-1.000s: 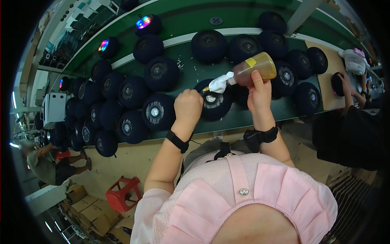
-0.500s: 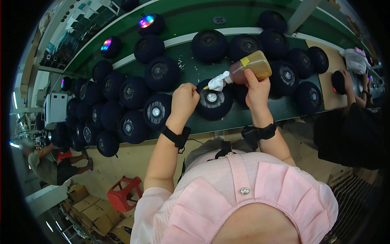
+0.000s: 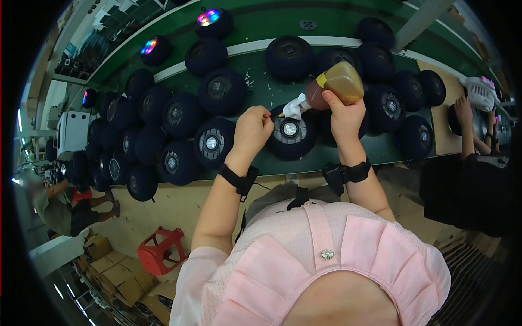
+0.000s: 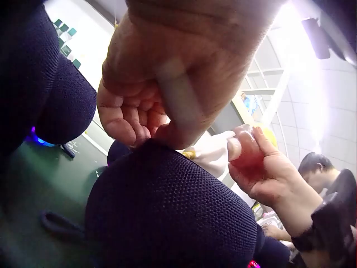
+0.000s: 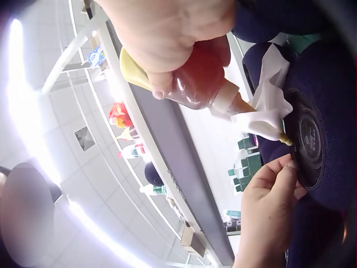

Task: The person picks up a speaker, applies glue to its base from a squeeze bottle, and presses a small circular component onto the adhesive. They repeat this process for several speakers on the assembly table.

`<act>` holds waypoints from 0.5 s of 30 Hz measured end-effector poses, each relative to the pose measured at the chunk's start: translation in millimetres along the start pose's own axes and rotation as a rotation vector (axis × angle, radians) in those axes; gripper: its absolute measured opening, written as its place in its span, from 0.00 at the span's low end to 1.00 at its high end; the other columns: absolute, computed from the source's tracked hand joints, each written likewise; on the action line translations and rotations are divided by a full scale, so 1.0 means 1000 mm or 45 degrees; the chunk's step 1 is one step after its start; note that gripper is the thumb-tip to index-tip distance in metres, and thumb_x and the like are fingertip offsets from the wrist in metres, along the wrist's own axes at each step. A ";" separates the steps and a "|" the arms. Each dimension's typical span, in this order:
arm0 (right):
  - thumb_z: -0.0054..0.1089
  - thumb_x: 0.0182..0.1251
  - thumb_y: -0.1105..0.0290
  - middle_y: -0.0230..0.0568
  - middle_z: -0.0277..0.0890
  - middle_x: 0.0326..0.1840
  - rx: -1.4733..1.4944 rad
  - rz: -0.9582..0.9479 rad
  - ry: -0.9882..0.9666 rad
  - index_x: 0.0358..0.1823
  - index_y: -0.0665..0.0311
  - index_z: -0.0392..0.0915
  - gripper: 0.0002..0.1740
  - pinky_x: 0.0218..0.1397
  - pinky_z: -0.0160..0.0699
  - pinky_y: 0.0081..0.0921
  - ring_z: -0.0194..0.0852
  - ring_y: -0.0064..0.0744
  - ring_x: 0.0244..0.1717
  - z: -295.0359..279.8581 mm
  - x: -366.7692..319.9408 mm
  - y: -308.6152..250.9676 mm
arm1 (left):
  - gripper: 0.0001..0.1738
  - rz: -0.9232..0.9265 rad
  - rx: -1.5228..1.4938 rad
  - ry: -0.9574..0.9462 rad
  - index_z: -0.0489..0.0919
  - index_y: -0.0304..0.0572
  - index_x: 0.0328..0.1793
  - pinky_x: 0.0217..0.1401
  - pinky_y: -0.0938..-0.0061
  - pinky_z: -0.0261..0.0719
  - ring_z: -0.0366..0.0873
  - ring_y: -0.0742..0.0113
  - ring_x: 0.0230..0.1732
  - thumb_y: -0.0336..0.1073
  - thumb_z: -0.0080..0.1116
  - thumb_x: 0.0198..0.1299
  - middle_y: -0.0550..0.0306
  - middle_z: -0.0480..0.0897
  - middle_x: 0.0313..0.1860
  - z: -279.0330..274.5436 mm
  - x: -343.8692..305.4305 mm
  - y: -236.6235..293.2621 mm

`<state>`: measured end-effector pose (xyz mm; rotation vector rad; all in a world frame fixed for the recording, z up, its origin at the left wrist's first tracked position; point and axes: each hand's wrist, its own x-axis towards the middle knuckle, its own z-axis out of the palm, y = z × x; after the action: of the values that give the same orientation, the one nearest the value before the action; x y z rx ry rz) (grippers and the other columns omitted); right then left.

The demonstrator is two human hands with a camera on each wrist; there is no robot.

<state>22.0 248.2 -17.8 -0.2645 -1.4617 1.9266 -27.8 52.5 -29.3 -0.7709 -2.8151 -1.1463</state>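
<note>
My right hand (image 3: pixel 347 118) grips an amber squeeze bottle (image 3: pixel 341 81) of clear plastic with a yellow patch, tipped nozzle-down. White tissue (image 3: pixel 294 106) wraps its neck, and the yellowish nozzle tip (image 5: pixel 285 139) points at the rim of the dark ribbed end disc on a round navy, fabric-covered speaker (image 3: pixel 292 145). My left hand (image 3: pixel 252 132) is at the left side of this speaker, its thumb and forefinger pinching the fabric edge beside the disc, close to the nozzle. In the left wrist view the mesh fabric (image 4: pixel 167 206) bulges below those fingers.
Many similar speakers crowd the green bench (image 3: pixel 261 100) on both sides and behind; two at the back left glow with coloured lights (image 3: pixel 209 18). A white fan (image 3: pixel 479 92) and another person's hands (image 3: pixel 464 111) are at the right. A red stool (image 3: pixel 161 252) stands on the floor.
The bottle tilts more steeply, its base swung up and inward, while the nozzle stays near the disc's rim. My left hand has shifted slightly along the speaker's edge. The head view has turned a little.
</note>
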 end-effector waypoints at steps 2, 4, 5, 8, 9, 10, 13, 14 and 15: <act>0.72 0.47 0.72 0.37 0.76 0.44 -0.044 -0.005 -0.014 0.47 0.69 0.71 0.25 0.51 0.71 0.22 0.74 0.25 0.45 0.000 0.000 -0.001 | 0.07 -0.003 -0.032 -0.011 0.77 0.32 0.31 0.31 0.72 0.73 0.76 0.60 0.26 0.26 0.55 0.44 0.49 0.77 0.25 0.000 0.000 0.000; 0.72 0.46 0.73 0.37 0.76 0.44 -0.044 -0.034 -0.003 0.47 0.69 0.71 0.26 0.51 0.71 0.22 0.74 0.25 0.45 0.003 0.000 -0.004 | 0.07 0.001 -0.028 -0.009 0.77 0.32 0.32 0.31 0.72 0.73 0.75 0.60 0.25 0.26 0.55 0.44 0.49 0.77 0.25 0.000 0.000 -0.002; 0.72 0.46 0.73 0.37 0.76 0.44 -0.046 -0.032 -0.006 0.47 0.69 0.71 0.26 0.51 0.71 0.22 0.74 0.25 0.45 0.005 0.000 -0.005 | 0.07 0.006 -0.022 -0.007 0.77 0.32 0.32 0.30 0.72 0.73 0.75 0.60 0.25 0.26 0.55 0.44 0.49 0.76 0.25 0.001 0.000 -0.002; 0.73 0.44 0.74 0.38 0.76 0.44 -0.078 -0.048 -0.053 0.48 0.69 0.71 0.28 0.51 0.72 0.22 0.75 0.25 0.45 0.007 -0.001 -0.008 | 0.07 -0.011 -0.041 -0.005 0.77 0.32 0.31 0.30 0.73 0.73 0.75 0.60 0.25 0.26 0.55 0.44 0.49 0.77 0.25 0.000 0.000 -0.001; 0.74 0.43 0.74 0.38 0.76 0.44 -0.097 -0.069 -0.080 0.48 0.69 0.71 0.28 0.51 0.73 0.22 0.75 0.25 0.45 0.008 -0.002 -0.008 | 0.07 -0.012 -0.042 -0.005 0.77 0.32 0.31 0.30 0.73 0.73 0.75 0.60 0.25 0.26 0.55 0.44 0.49 0.77 0.25 0.001 0.000 -0.001; 0.74 0.42 0.74 0.38 0.76 0.45 -0.118 -0.091 -0.107 0.48 0.70 0.70 0.29 0.51 0.73 0.22 0.75 0.25 0.45 0.008 -0.002 -0.009 | 0.07 -0.022 -0.045 -0.004 0.77 0.32 0.31 0.30 0.73 0.73 0.75 0.60 0.25 0.26 0.55 0.44 0.49 0.76 0.25 0.001 0.000 -0.002; 0.75 0.41 0.73 0.38 0.77 0.44 -0.117 -0.127 -0.113 0.48 0.70 0.70 0.30 0.50 0.74 0.23 0.75 0.25 0.45 0.011 -0.004 -0.011 | 0.07 -0.026 -0.051 0.005 0.77 0.32 0.31 0.30 0.72 0.73 0.75 0.60 0.25 0.26 0.55 0.44 0.49 0.76 0.25 0.001 0.000 -0.001; 0.75 0.41 0.73 0.38 0.77 0.44 -0.118 -0.126 -0.118 0.48 0.70 0.70 0.30 0.50 0.74 0.23 0.75 0.25 0.45 0.011 -0.004 -0.011 | 0.07 -0.021 -0.052 0.010 0.77 0.32 0.31 0.30 0.72 0.73 0.75 0.60 0.25 0.26 0.55 0.44 0.49 0.76 0.25 0.001 0.000 -0.001; 0.76 0.41 0.72 0.38 0.77 0.44 -0.166 -0.171 -0.122 0.48 0.70 0.70 0.31 0.50 0.74 0.23 0.75 0.25 0.44 0.010 -0.005 -0.010 | 0.07 -0.025 -0.054 0.014 0.77 0.32 0.31 0.30 0.72 0.73 0.75 0.60 0.25 0.26 0.55 0.44 0.49 0.76 0.25 0.000 0.000 -0.002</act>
<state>23.8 238.5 -6.1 -0.1305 -1.6283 1.7616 -28.0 51.7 -30.7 -0.7387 -2.8049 -1.2126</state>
